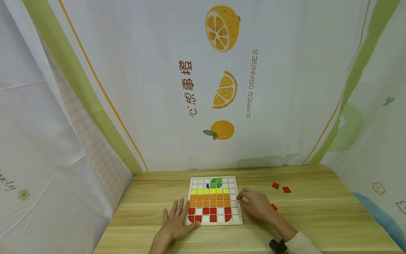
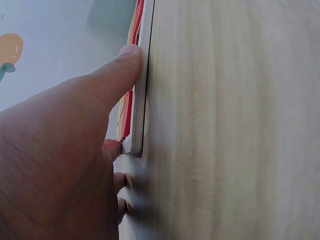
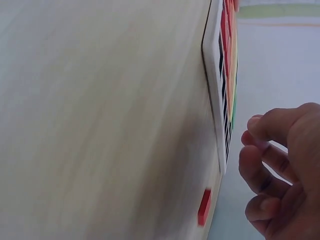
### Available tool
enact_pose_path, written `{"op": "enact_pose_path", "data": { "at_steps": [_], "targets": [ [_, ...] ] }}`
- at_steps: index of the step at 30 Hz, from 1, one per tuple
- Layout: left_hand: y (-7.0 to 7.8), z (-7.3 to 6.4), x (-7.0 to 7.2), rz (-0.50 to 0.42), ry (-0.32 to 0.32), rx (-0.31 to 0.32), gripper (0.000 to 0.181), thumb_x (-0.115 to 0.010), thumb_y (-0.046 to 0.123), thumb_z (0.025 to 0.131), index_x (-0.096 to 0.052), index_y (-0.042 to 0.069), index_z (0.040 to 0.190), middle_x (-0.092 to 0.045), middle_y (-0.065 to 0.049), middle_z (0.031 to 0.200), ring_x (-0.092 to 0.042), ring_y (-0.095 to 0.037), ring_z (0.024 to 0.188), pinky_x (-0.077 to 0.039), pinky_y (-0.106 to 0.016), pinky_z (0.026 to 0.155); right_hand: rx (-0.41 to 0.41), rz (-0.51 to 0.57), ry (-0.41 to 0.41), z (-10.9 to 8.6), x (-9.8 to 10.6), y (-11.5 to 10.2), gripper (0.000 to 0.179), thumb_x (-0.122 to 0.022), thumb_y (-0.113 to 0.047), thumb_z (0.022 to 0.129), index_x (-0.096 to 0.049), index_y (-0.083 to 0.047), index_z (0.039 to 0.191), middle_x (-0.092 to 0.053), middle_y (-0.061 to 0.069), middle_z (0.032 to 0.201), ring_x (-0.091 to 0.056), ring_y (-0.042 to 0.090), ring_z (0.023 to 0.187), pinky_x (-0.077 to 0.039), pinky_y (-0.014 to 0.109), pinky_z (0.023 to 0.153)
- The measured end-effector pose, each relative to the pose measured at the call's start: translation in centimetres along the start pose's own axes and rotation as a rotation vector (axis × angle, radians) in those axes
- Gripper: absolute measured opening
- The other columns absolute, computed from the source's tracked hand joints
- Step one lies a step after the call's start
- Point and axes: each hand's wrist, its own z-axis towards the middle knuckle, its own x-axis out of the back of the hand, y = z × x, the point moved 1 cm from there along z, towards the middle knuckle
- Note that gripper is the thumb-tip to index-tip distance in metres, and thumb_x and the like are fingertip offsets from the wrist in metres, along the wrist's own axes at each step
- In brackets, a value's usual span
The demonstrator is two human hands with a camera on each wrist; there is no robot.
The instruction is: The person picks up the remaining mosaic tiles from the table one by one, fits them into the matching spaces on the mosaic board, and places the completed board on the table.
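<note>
A square grid board (image 1: 235, 208) lies on the table, with coloured tiles in its cells: green and blue at the top, a yellow row, orange rows, red ones at the bottom. Some cells among the red tiles are bare. My left hand (image 1: 177, 223) rests at the board's lower left corner, fingers spread, thumb on its front edge (image 2: 142, 115). Just off the board's right side is my right hand (image 1: 255, 203), fingers bent, thumb (image 3: 275, 122) and forefinger tips close together. I cannot tell whether a tile sits between them.
Two red tiles (image 1: 275, 185) lie to the right of the board. Another red tile (image 1: 274, 207) shows partly behind the right hand. A black object (image 1: 278, 246) is by the right wrist. A printed cloth (image 1: 272, 141) hangs behind the table's far edge.
</note>
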Motion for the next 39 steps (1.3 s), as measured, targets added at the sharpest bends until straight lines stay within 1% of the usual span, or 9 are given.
{"op": "enact_pose_path", "data": {
  "at_steps": [4, 7, 13, 15, 23, 28, 32, 35, 39],
  "targets": [
    [0.4, -0.2, 0.6, -0.002, -0.010, 0.009, 0.107, -0.061, 0.080, 0.090, -0.032, 0.012, 0.168, -0.021, -0.019, 0.178, -0.009, -0.045, 0.166, 0.004, -0.080, 0.124, -0.045, 0.006, 0.020, -0.5, 0.5, 1.4, 0.011, -0.082, -0.013, 0.091, -0.079, -0.023, 0.094, -0.074, -0.013, 0.100, -0.069, 0.007, 0.084, -0.056, 0.026, 0.071],
    [0.7, -0.4, 0.8, 0.006, -0.006, -0.004, 0.106, -0.064, 0.076, 0.091, -0.035, 0.008, 0.167, -0.024, -0.023, 0.175, -0.011, -0.049, 0.164, 0.004, -0.083, 0.122, -0.072, 0.000, 0.030, -0.8, 1.0, 2.2, 0.013, -0.083, -0.013, 0.090, -0.079, -0.024, 0.094, -0.074, -0.013, 0.100, -0.066, 0.004, 0.083, -0.055, 0.025, 0.069],
    [0.7, -0.4, 0.7, 0.011, -0.017, 0.000, 0.106, -0.062, 0.078, 0.091, -0.033, 0.010, 0.168, -0.024, -0.023, 0.176, -0.011, -0.048, 0.164, 0.003, -0.083, 0.123, -0.113, 0.010, 0.007, -1.5, 2.1, 3.4, 0.013, -0.083, -0.013, 0.090, -0.077, -0.023, 0.095, -0.074, -0.011, 0.102, -0.056, 0.002, 0.074, -0.047, 0.022, 0.059],
    [0.5, -0.4, 0.7, 0.002, -0.016, 0.002, 0.107, -0.062, 0.079, 0.090, -0.033, 0.011, 0.168, -0.024, -0.022, 0.176, -0.011, -0.048, 0.164, 0.003, -0.082, 0.123, -0.121, 0.005, 0.005, -1.7, 2.3, 3.8, 0.014, -0.084, -0.014, 0.089, -0.076, -0.024, 0.094, -0.073, -0.011, 0.101, -0.055, 0.002, 0.073, -0.046, 0.021, 0.059],
    [-0.6, 0.3, -0.5, -0.006, 0.015, -0.017, 0.110, -0.054, 0.086, 0.090, -0.028, 0.015, 0.170, -0.019, -0.019, 0.178, -0.007, -0.046, 0.165, 0.008, -0.081, 0.122, -0.122, -0.036, 0.000, -2.3, 2.6, 4.9, 0.012, -0.086, -0.016, 0.089, -0.078, -0.019, 0.098, -0.074, -0.005, 0.103, -0.070, 0.012, 0.080, -0.052, 0.024, 0.060],
    [-0.3, 0.1, -0.2, -0.015, 0.002, 0.001, 0.109, -0.057, 0.084, 0.090, -0.030, 0.015, 0.170, -0.020, -0.018, 0.178, -0.009, -0.045, 0.166, 0.006, -0.081, 0.123, -0.116, -0.050, -0.021, -2.4, 2.4, 5.1, 0.012, -0.087, -0.018, 0.089, -0.077, -0.021, 0.094, -0.073, -0.005, 0.103, -0.066, 0.008, 0.074, -0.051, 0.024, 0.058],
    [-0.4, 0.3, -0.3, -0.006, 0.009, 0.006, 0.109, -0.059, 0.083, 0.089, -0.032, 0.014, 0.169, -0.023, -0.017, 0.177, -0.010, -0.045, 0.166, 0.004, -0.081, 0.124, -0.093, -0.059, -0.008, -2.3, 2.1, 5.3, 0.017, -0.088, -0.017, 0.087, -0.073, -0.023, 0.088, -0.073, -0.008, 0.098, -0.058, 0.003, 0.067, -0.047, 0.022, 0.055],
    [-0.8, 0.5, -0.7, -0.007, 0.027, 0.001, 0.109, -0.058, 0.085, 0.088, -0.034, 0.014, 0.168, -0.024, -0.016, 0.177, -0.012, -0.044, 0.165, 0.002, -0.080, 0.124, -0.095, -0.052, -0.003, -2.2, 2.0, 5.5, 0.017, -0.088, -0.016, 0.086, -0.072, -0.023, 0.087, -0.072, -0.009, 0.095, -0.053, 0.000, 0.064, -0.045, 0.022, 0.054],
    [-0.8, 0.4, -0.7, -0.018, 0.032, -0.011, 0.109, -0.057, 0.085, 0.089, -0.033, 0.015, 0.168, -0.024, -0.018, 0.177, -0.011, -0.045, 0.165, 0.004, -0.081, 0.123, -0.108, -0.045, -0.002, -2.1, 2.0, 5.5, 0.015, -0.087, -0.014, 0.086, -0.075, -0.022, 0.090, -0.073, -0.010, 0.096, -0.056, 0.001, 0.067, -0.046, 0.022, 0.056]
  ]
}}
